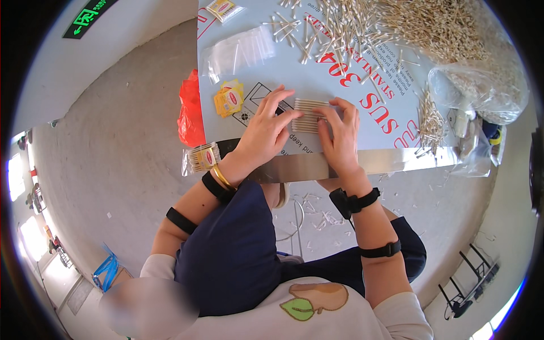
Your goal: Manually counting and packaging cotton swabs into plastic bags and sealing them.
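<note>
Near the front edge of the table, a row of cotton swabs lies flat. The left hand has its thumb at the left ends, fingers partly open; the right hand curves half-open fingers over the right part. Whether these 2 hands grip it, I cannot tell

black arm straps, gold bangle, navy trousers

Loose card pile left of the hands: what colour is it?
The card pile is mostly yellow, with a red mark on top; the head view shows it best.
</note>
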`<state>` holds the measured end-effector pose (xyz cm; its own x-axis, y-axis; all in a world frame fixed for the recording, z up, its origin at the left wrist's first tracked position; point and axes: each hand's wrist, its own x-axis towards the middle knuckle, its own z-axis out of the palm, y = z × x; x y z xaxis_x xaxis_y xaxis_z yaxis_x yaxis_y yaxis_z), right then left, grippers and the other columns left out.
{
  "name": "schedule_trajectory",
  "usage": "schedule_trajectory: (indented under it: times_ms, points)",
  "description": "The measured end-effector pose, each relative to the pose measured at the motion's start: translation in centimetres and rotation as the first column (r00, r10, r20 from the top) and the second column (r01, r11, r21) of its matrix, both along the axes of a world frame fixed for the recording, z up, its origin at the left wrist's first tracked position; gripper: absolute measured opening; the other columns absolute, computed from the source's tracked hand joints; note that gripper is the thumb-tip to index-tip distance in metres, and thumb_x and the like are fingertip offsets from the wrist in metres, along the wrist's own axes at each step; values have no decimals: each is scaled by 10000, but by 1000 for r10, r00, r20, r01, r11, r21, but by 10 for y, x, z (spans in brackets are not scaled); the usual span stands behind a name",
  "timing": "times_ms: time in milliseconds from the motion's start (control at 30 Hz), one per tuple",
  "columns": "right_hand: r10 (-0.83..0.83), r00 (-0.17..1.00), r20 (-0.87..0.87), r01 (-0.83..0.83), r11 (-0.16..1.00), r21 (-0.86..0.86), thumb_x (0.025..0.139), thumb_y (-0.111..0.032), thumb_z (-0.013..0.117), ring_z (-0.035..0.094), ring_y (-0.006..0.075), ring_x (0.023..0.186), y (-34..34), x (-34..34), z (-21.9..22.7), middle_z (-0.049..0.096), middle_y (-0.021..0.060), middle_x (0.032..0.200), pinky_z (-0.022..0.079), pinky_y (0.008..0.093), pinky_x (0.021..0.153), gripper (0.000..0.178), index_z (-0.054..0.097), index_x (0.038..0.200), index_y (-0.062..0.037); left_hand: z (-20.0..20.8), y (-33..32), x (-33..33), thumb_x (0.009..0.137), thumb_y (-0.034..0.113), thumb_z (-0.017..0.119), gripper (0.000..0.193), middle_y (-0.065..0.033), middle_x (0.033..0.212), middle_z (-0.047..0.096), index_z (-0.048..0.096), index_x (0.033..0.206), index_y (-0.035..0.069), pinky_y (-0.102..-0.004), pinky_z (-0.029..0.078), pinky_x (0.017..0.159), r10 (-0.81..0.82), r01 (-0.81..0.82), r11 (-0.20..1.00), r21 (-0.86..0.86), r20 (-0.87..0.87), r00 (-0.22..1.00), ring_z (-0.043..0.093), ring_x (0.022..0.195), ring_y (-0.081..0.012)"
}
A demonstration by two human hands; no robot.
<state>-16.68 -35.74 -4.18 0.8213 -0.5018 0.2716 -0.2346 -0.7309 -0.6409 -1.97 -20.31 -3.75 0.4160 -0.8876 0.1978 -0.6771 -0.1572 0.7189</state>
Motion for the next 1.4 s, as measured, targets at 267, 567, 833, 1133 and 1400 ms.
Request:
schedule_trajectory:
  times_ms: [267, 567, 833, 1133, 1400]
  points:
    - [-15, 999, -37, 15, 1000, -18, 903, -67, 652, 498, 326, 1194, -1, 2, -4, 530, 112, 1263, 382, 460, 1014, 254, 714, 1136, -146, 0, 0, 0, 789, -124, 574, 487, -155, 1479, 462, 696, 1197, 114, -448, 523, 983, 0, 0, 1000, -3, -6, 1000, 420, 1451, -432]
    - [-22, 999, -33, 21, 1000, -18, 907, -72, 652, 505, 320, 1176, -1, 2, -3, 536, 109, 1244, 385, 462, 1013, 227, 719, 1111, -146, 2, -5, -1, 800, -95, 573, 561, -167, 1525, 416, 631, 1319, 110, -492, 437, 1126, 36, -37, 999, 20, 47, 998, 392, 1462, -437]
    - [93, 982, -164, -118, 982, -150, 975, -194, 615, 377, 363, 1469, -12, 15, 0, 400, 189, 1578, 298, 491, 1200, 517, 518, 1464, -61, 7, -2, 3, 831, -71, 564, 510, -174, 1508, 448, 626, 1312, 86, -456, 467, 1071, 75, -86, 995, -57, -165, 983, 486, 1364, -408]
    - [110, 952, -287, -163, 972, -168, 1001, -432, 604, 225, 387, 1573, 8, -2, 1, 237, 220, 1694, 208, 508, 1269, 841, 253, 1619, 19, 70, 34, 42, 894, -57, 530, 403, -150, 1421, 553, 674, 1247, 74, -375, 491, 989, 258, -280, 953, -114, -177, 950, 578, 1258, -303]
    - [118, 943, -312, -194, 955, -224, 991, -451, 617, 208, 395, 1576, 11, 0, 1, 219, 209, 1703, 208, 512, 1269, 873, 239, 1622, 19, 65, 86, 32, 917, -66, 531, 381, -158, 1407, 552, 648, 1257, 60, -404, 448, 1097, 336, -350, 932, -88, -148, 930, 558, 1298, -324]
